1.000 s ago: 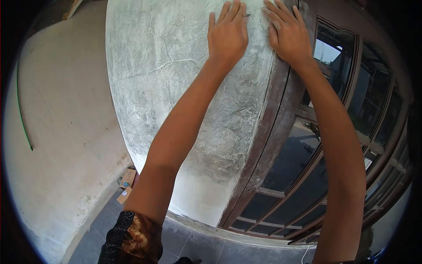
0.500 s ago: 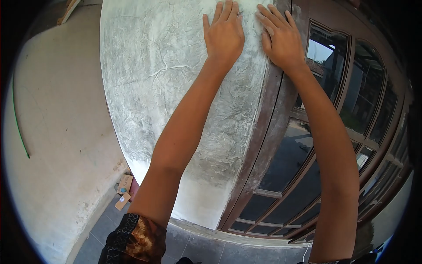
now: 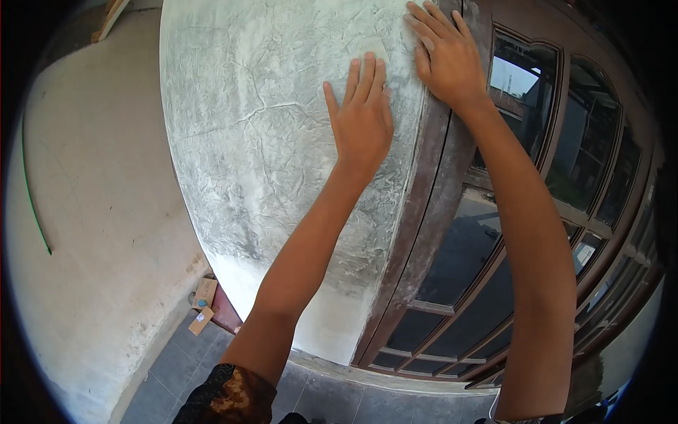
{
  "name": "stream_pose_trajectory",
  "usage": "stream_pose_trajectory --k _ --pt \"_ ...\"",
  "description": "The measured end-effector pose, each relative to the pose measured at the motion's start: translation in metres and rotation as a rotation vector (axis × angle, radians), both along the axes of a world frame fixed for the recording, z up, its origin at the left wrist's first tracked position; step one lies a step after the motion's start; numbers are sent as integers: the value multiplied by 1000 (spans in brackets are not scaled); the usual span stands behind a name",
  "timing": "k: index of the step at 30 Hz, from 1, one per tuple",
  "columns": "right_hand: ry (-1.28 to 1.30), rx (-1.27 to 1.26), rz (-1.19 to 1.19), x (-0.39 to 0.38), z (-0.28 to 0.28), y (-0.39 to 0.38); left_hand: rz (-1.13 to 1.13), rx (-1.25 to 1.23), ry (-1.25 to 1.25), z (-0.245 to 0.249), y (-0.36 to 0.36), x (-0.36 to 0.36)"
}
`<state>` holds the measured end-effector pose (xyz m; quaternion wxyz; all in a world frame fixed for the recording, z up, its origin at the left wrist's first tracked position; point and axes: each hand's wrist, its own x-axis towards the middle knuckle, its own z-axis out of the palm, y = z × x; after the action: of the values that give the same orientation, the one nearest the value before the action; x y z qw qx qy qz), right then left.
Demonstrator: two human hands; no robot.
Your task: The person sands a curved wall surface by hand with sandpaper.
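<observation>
My left hand (image 3: 361,120) presses nearly flat against the mottled grey-white wall (image 3: 233,134), fingers pointing up and somewhat apart. A pale, thin patch or sheet (image 3: 373,46) shows at its fingertips; most of it is hidden under the hand. My right hand (image 3: 448,60) rests with spread fingers at the wall's right edge, beside the brown wooden door frame (image 3: 432,169). Nothing shows in its grasp.
Dark glass panes (image 3: 462,247) in a brown door fill the right side. A plain beige wall (image 3: 99,155) stands at left. Small cardboard boxes (image 3: 205,292) lie at its foot, near grey floor tiles (image 3: 176,367).
My left hand has slid down the wall, and the pale patch at its fingertips has come into view. My right hand has barely moved.
</observation>
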<state>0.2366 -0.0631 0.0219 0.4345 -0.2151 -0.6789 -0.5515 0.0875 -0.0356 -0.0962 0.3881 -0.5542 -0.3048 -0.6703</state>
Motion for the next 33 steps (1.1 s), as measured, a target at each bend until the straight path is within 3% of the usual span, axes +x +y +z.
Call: stream_pose_trajectory --k 2,5,8,11,13,14,17,20,23,26,29,31,33 --pt "-1 0 1 0 -1 1 33 -86 8 -14 1 0" --pt "-12 18 11 0 0 -1 -34 43 6 82 8 -10" --pt "-8 18 13 0 0 -1 -93 89 -41 106 6 -8" --pt "-8 27 20 1 1 0 -29 -45 -35 10 -2 8" --pt "-3 41 39 2 -3 2 -24 -41 -17 3 -4 7" --pt "-2 42 35 2 -3 3 -20 -27 -2 4 -3 4" --pt "-24 48 23 0 0 0 -8 -39 50 106 -1 -15" --pt "-21 33 30 2 -1 -1 -47 16 40 101 6 -13" --pt "-12 30 45 2 -2 4 -8 -28 33 5 5 1" --pt "-1 29 44 1 -2 1 16 9 53 32 9 -10" --pt "-12 24 40 0 0 -1 -51 115 72 114 13 -24" --pt "-9 16 39 1 -3 -1 -78 1 90 104 14 -25" --pt "-5 22 18 1 -2 0 -52 42 43 48 14 -17"
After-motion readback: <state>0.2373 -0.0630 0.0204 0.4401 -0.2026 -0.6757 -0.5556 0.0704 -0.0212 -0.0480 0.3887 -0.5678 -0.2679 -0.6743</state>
